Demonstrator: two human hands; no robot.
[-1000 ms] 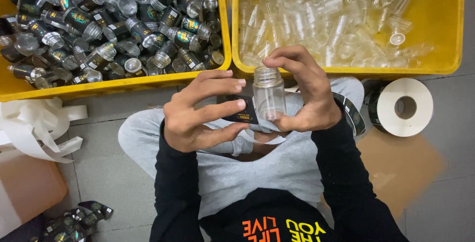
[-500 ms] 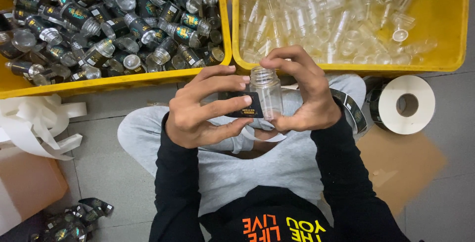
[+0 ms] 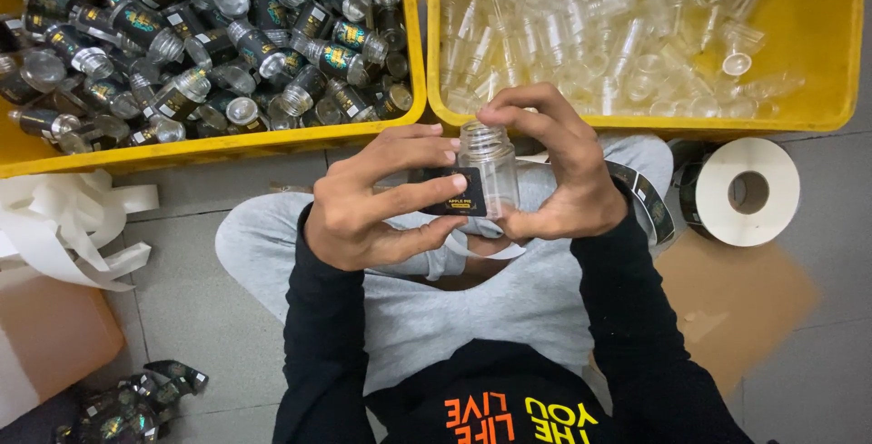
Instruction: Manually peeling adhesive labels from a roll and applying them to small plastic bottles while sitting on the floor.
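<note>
Right hand (image 3: 554, 167) closed around clear bottle (image 3: 491, 172), thumb and fingers pinching neck, base cupped in palm; bottle upright over lap, just before near edge of right yellow crate (image 3: 822, 63). Left hand (image 3: 377, 203) curled, fingertips pressing black label (image 3: 454, 194) onto bottle's side. Right crate holds bare clear bottles; left yellow crate (image 3: 413, 35) holds labelled ones. Label roll (image 3: 745, 192) on floor beside right knee. White backing strips (image 3: 64, 226) heaped at floor's left edge.
</note>
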